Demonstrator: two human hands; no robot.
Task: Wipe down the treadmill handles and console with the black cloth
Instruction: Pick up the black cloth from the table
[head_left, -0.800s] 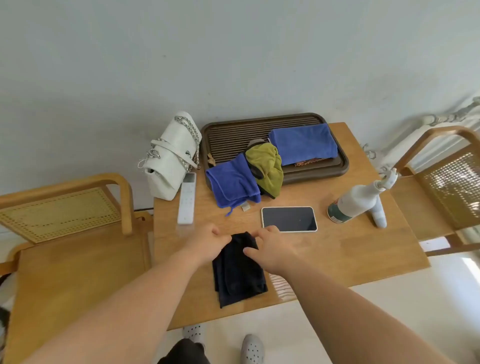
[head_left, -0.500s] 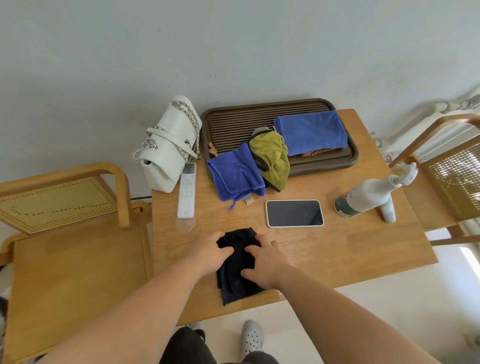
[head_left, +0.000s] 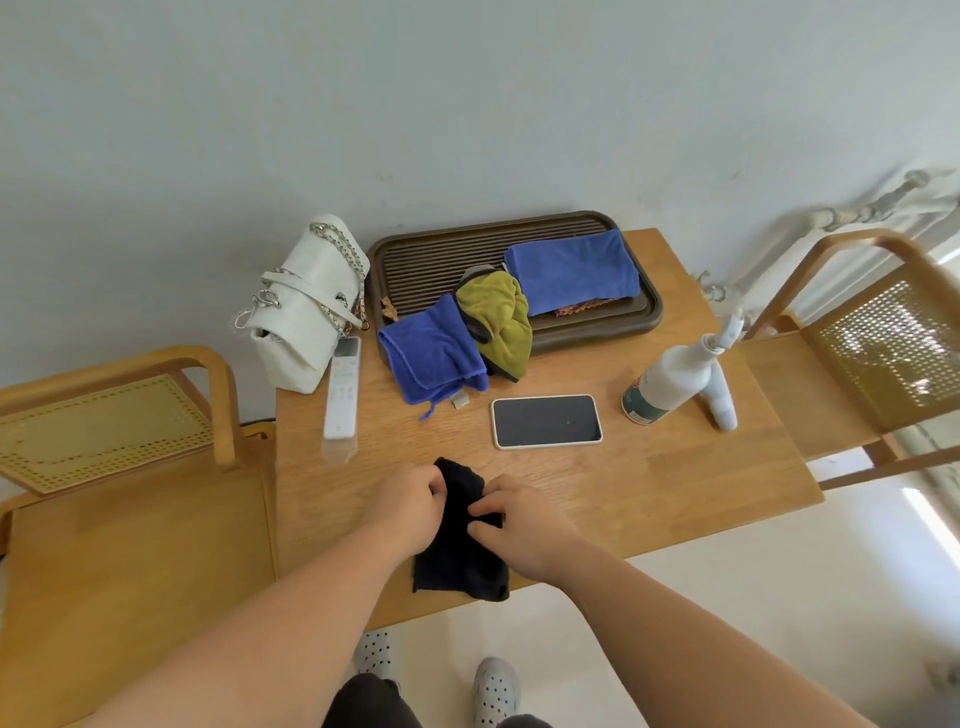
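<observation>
A folded black cloth (head_left: 457, 561) lies near the front edge of the wooden table (head_left: 675, 483). My left hand (head_left: 410, 499) grips its left side with fingers curled into the fabric. My right hand (head_left: 514, 525) pinches the cloth's right side, covering part of it. The cloth's near end reaches the table's edge. No treadmill is in view.
A phone (head_left: 545, 421) lies just beyond the cloth. A white spray bottle (head_left: 675, 379) lies on its side at the right. A brown tray (head_left: 431, 260) at the back holds blue and green cloths. A remote (head_left: 343, 387) and white handbag (head_left: 306, 317) sit left. Wooden chairs flank the table.
Both hands have closed onto the black cloth, bunching it narrower between them. The view has shifted slightly.
</observation>
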